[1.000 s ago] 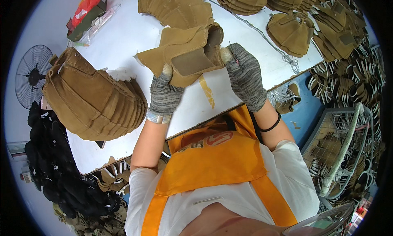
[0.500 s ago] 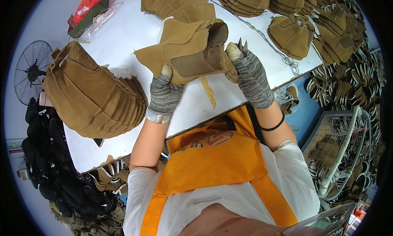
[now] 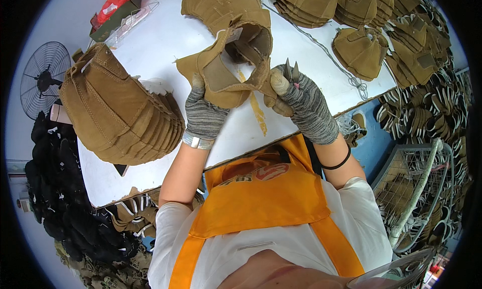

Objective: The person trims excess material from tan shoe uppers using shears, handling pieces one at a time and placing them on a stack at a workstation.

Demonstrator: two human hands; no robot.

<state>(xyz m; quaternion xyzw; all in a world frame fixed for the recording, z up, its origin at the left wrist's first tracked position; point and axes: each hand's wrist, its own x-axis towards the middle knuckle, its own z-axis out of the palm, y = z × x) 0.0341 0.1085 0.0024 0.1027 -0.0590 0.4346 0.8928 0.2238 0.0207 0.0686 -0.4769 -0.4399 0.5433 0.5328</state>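
Note:
A brown suede shoe upper (image 3: 219,75) is held up over the white table (image 3: 160,48), its opening turned toward me so that the inside shows. My left hand (image 3: 205,111), in a grey fingerless glove, grips its lower left edge, thumb on top and fingers mostly hidden beneath. On the upper's right edge, my gloved right hand (image 3: 310,104) pinches the material between thumb and fingers. Small thread snips (image 3: 291,71) are tucked in that same hand, their blades pointing up and apart from the upper.
Nested brown uppers (image 3: 120,108) stand at the left, and another row (image 3: 216,10) lies just behind the held one. More stacks (image 3: 360,53) fill the far right beside a grey cord (image 3: 321,43). A fan (image 3: 45,81) is left; a wire cart (image 3: 401,183) is right.
The upper has been tipped and spread so its opening faces me more. My right hand has turned and shifted slightly down; the snips show more fully.

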